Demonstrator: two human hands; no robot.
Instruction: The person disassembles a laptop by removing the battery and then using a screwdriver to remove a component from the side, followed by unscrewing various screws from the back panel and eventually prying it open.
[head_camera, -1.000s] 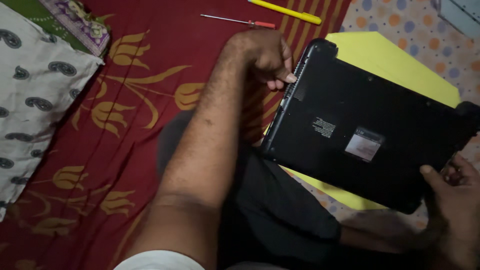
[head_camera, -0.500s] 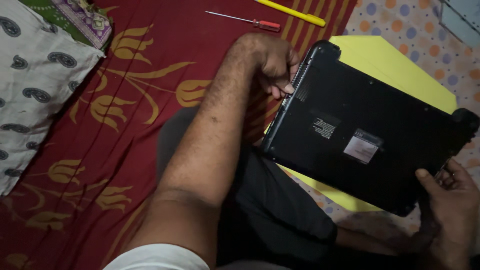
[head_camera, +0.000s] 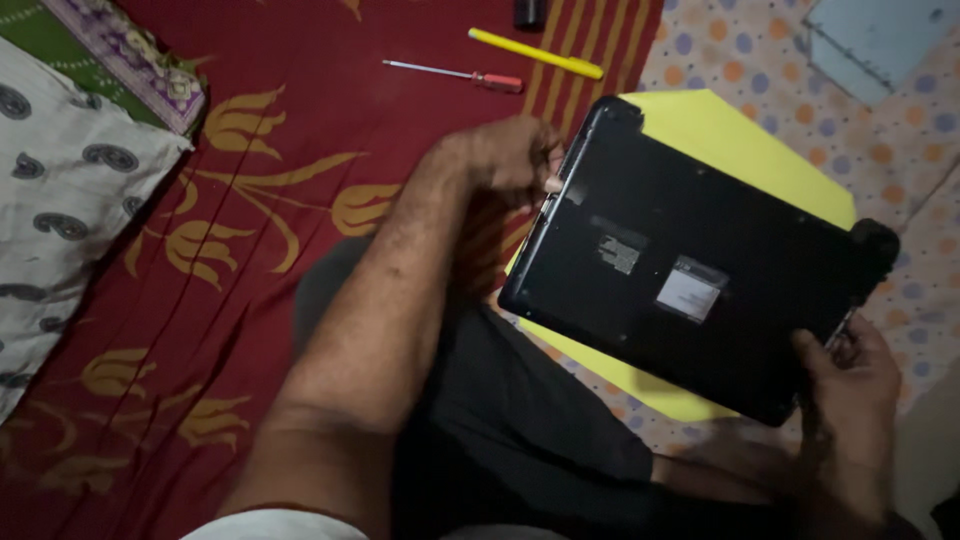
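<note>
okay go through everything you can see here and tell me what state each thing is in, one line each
laptop: closed, underside up, tilted, held at two edges
left hand: gripping the laptop's left edge
right hand: gripping its lower right corner
yellow sheet: flat under the laptop
red-handled screwdriver: lying loose on the red cloth
yellow tool: lying loose beside it

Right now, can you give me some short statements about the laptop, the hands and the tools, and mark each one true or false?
1. The black laptop lies bottom side up. True.
2. The left hand holds a screwdriver. False: it grips the laptop's left edge.
3. The right hand holds the laptop's lower right corner. True.
4. The red-handled screwdriver lies on the yellow sheet. False: it lies on the red cloth, beside a yellow tool.
</note>
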